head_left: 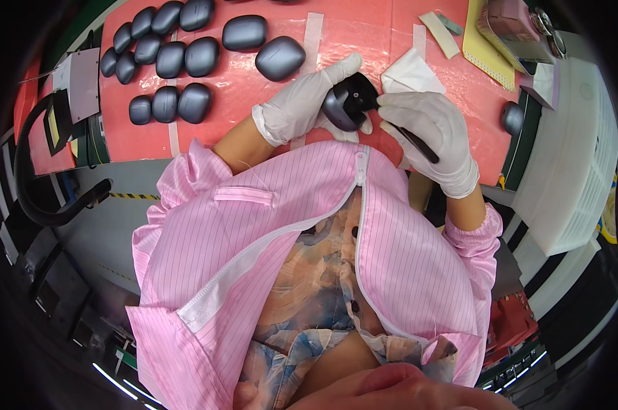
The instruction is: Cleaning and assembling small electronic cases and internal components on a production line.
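Observation:
My left hand (288, 106), in a white glove, is closed around a dark grey-blue earbud case (341, 111). The case is tilted, and a black inner face shows toward the right. My right hand (435, 126), gloved too, pinches slim black tweezers (418, 145). Their back end sticks out below the palm. Fingertips of the right hand meet the case's right side, where the tweezers' tips are hard to make out. Just beyond that hand lies a folded white cloth (411, 72).
Several closed cases (201, 57) stand in groups on the red mat (240, 109) at the left and back. Another case (511, 118) sits at the right edge. A yellow pad (487, 55) and a pink bottle (514, 27) are back right; a black hose (25, 171) curves at left.

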Motion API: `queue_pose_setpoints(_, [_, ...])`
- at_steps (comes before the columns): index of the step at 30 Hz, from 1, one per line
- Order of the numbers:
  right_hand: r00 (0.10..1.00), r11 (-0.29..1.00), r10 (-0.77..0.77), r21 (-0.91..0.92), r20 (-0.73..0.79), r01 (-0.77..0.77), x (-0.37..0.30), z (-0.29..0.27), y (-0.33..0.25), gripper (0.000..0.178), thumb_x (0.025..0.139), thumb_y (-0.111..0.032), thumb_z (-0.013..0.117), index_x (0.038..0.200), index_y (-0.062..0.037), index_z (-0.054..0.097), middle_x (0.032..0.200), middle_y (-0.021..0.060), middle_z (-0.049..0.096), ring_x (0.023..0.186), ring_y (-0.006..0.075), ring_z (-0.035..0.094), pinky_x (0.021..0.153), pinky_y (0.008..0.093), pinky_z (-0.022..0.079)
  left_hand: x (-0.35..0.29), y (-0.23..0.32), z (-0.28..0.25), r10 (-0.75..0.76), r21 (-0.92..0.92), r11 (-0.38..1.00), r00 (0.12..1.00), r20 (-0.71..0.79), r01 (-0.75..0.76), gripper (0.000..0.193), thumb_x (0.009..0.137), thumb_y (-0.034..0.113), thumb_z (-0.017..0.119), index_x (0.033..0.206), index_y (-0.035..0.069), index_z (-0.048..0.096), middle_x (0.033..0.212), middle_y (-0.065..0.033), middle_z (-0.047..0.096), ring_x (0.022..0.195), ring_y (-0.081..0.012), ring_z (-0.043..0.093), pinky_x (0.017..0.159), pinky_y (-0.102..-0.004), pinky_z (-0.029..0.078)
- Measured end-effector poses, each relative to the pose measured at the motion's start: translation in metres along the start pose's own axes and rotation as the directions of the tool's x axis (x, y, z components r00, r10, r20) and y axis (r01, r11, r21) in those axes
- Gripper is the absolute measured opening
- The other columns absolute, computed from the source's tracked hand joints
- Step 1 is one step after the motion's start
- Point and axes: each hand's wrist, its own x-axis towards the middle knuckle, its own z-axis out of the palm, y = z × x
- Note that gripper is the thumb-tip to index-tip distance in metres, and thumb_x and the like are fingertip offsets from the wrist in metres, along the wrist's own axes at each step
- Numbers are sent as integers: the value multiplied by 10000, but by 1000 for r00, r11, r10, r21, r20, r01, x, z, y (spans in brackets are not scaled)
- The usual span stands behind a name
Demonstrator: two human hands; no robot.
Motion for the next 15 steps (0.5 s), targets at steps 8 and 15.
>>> queue_pose_setpoints(8, [707,943,332,206,-625,-260,-49,5,10,167,810,22,679,958,10,603,864,73,600,830,164,576,756,292,476,1,13,-9,-67,-64,995,993,92,73,683,938,588,376,1049,-44,612,809,-208,673,569,-245,653,470,-268,535])
queue_pose_setpoints(15, [291,726,686,654,-667,-213,-43,-65,64,240,950,-137,554,1100,48,587,851,47,618,736,85,543,711,230,452,-31,18,3,38,-200,980,965,261,16,567,796,159,449,1305,-89,433,1272,-242,534,1140,-307,581,862,-333,560])
